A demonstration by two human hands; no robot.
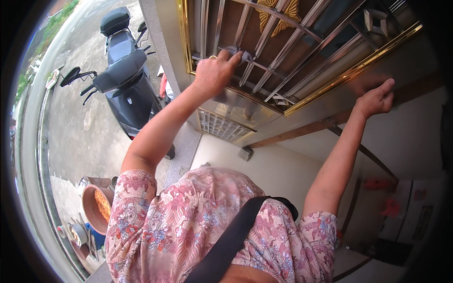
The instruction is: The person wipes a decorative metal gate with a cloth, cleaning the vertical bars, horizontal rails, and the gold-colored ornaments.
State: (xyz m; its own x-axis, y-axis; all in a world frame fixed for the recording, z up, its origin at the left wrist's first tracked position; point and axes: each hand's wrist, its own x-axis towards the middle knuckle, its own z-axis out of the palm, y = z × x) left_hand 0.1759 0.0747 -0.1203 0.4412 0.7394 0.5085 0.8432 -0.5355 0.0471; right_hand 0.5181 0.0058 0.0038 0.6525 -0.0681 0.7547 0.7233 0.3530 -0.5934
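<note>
My left hand (214,73) holds a grey cloth (240,53) against the metal bars of a door grille (260,47). A ring shows on one finger. The grille sits in a shiny gold-coloured frame (354,72) on a metal door (318,109), with a gold leaf-shaped ornament (277,14) among the bars. Off to the right, my right hand (376,99) is curled in front of the door's brown edge strip (308,128), thumb pointing up. Its fingertips are hidden, so whether it grips the edge is unclear.
A dark motor scooter (131,81) stands on concrete outside, left of the stone doorway (177,155). Lower left are a clay pot (88,208) with orange contents and several other containers. A dark wedge-like block (245,153) lies on the pale floor (279,169) by the door's bottom.
</note>
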